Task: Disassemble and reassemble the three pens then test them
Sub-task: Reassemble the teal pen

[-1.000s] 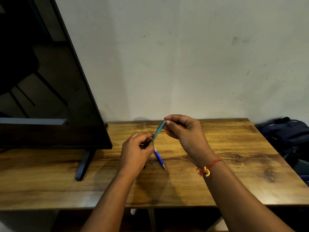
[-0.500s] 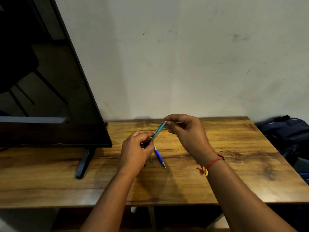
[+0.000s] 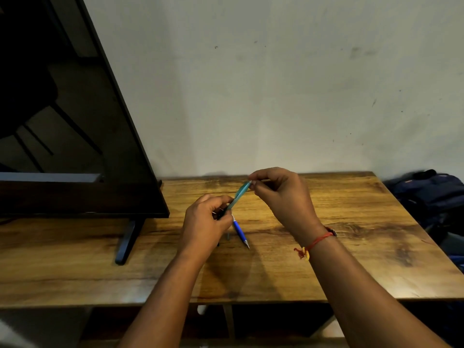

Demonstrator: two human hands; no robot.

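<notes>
Though smudged, wall (image 3: 276, 96) behind wooden table (image 3: 351, 247).

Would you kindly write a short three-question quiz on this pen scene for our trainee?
1. True or false: the left hand and the right hand both hold the teal pen.
2. Which wrist wears the red thread? A left; B right; C neither.
3. Fill the gap: the second pen, lying on the table, is ___ in colour.
Key: 1 true; 2 B; 3 blue.
</notes>
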